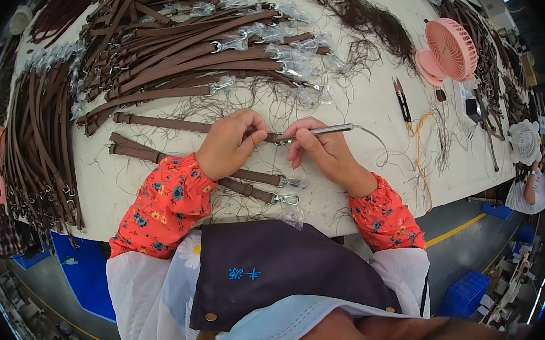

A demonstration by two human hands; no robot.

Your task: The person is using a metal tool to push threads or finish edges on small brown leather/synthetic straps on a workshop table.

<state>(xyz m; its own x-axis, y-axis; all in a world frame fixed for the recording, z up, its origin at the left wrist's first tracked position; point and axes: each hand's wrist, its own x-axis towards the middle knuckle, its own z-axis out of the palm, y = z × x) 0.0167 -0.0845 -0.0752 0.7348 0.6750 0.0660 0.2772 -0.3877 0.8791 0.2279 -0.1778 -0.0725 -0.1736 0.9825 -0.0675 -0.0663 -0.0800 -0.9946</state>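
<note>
Pale table, strap through left grip

Flowered sleeves among brown straps

The straps are plain brown, the slim tool silvery grey. The sleeves are orange-red, printed with teal and yellow flowers. The apron is dark purple with bright blue lettering and a copper-coloured stud; the mask is pale blue. The worktop is off-white, two fans pink, the cord orange, the loose threads blackish brown, the crates blue.
</note>
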